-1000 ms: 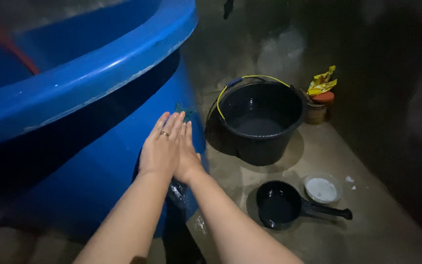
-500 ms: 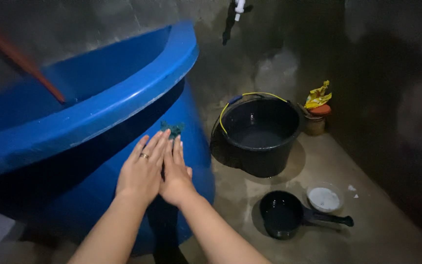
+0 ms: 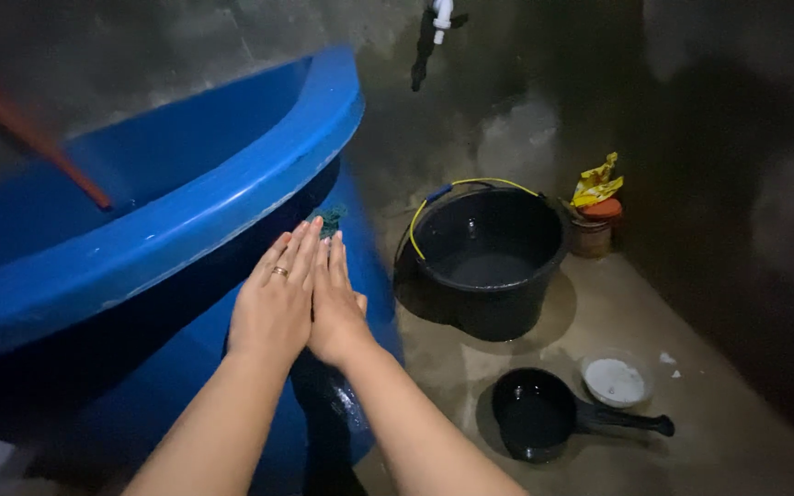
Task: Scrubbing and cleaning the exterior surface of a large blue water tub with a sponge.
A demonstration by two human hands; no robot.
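Left hand (image 3: 273,308) and right hand (image 3: 334,308): open, flat, pressed together against blue tub (image 3: 232,207). Slip likely on wet floor (image 3: 618,303).

The left hand (image 3: 275,308) and right hand (image 3: 334,303) lie flat on the wall of the blue tub (image 3: 186,230), so forward is blocked. Above the fingertips the thick tub rim hangs over. To their right the black bucket (image 3: 489,262) stands near; between it and the dipper (image 3: 544,421) bare wet floor (image 3: 599,303) gives room.
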